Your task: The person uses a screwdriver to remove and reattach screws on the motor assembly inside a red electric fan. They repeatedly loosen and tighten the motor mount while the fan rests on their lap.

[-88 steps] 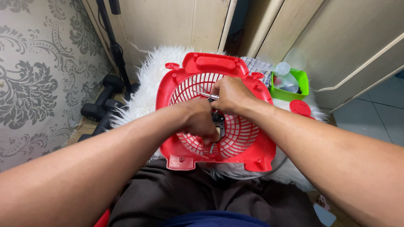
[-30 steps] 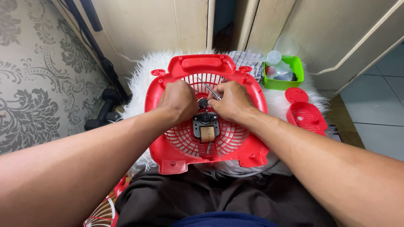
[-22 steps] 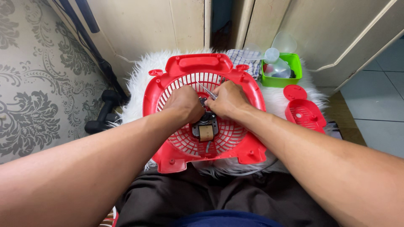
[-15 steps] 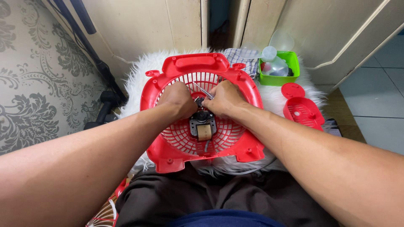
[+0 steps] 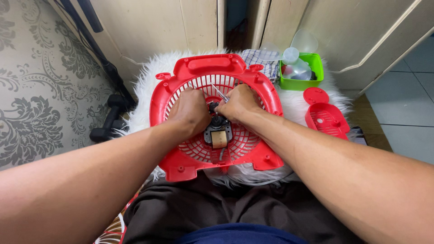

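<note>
Motor [image 5: 218, 134] sits just below both hands: right hand [image 5: 238, 103] grips screwdriver [image 5: 220, 93], left hand [image 5: 192, 110] clenched.

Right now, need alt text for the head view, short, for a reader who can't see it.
Two bare hands, left hand and right hand, work at the small motor in the middle of a red fan grille lying on a white fluffy rug; the right hand holds a thin metal tool. A green tub and a red plastic cover sit to the right.
</note>
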